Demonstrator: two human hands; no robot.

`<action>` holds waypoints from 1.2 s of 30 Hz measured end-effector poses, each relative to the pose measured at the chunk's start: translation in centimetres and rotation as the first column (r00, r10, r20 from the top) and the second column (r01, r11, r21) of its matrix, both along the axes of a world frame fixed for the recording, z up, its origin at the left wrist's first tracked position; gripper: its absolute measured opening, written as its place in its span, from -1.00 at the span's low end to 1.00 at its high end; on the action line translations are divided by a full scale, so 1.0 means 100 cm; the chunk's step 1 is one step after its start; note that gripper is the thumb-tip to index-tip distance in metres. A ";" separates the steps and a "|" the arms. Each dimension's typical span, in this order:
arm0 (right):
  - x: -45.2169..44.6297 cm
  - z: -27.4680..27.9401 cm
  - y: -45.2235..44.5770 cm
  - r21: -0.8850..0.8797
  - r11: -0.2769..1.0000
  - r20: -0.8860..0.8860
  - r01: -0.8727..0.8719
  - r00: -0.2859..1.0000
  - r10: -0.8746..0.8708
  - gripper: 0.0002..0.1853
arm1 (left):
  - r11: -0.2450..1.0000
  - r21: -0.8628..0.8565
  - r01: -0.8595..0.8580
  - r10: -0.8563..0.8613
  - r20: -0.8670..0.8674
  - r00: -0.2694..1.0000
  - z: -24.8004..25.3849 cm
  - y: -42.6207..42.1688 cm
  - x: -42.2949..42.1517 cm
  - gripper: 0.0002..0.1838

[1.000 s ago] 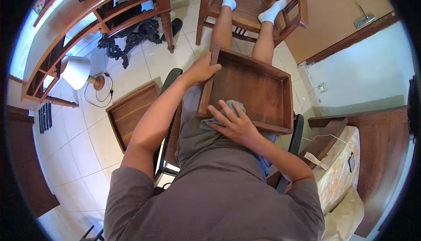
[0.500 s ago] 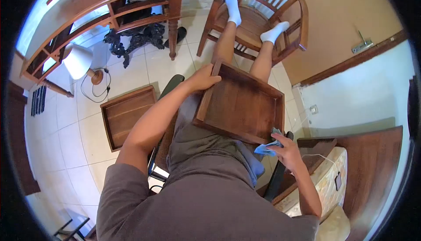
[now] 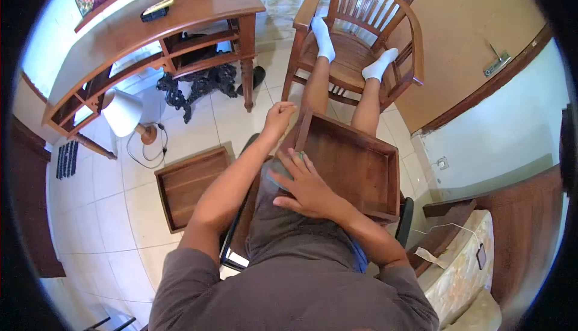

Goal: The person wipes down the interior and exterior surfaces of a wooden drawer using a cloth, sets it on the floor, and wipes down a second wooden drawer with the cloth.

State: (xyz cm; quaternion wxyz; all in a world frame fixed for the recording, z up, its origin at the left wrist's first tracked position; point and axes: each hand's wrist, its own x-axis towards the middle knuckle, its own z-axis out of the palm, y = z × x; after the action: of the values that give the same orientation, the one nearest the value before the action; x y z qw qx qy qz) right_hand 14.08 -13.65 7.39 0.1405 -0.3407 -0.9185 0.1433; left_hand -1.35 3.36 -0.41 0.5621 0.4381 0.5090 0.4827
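While a shallow wooden box rests aslant over the seated person's thighs, the right hand lies over a grey-green cloth at its near left side.
From where I stand, the box shows dark brown grain, straight walls and square corners, its open face up. The right grip has its fingers fanned out above the cloth; I cannot tell whether any cloth is pinched. Just beside the box's left wall, the left hand is loosely curled; how far its grip closes I cannot tell. A second box of similar shape lies on the glossy tiled floor. Ahead stand a slat-backed wooden armchair, bearing white-socked feet, and a polished table with turned legs.
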 end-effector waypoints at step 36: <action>0.000 -0.019 -0.063 -0.013 0.992 -0.151 0.126 0.980 -0.126 -0.43 | 0.023 0.864 -0.502 -0.175 0.498 0.849 0.292 -0.279 0.003 -0.71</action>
State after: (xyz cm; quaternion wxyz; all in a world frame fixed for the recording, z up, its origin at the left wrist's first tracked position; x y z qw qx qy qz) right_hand 14.05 -19.94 5.47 0.2179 -0.3866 -0.8815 0.1610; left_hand -1.08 -24.50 28.81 0.1425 0.5003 -0.0750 0.8507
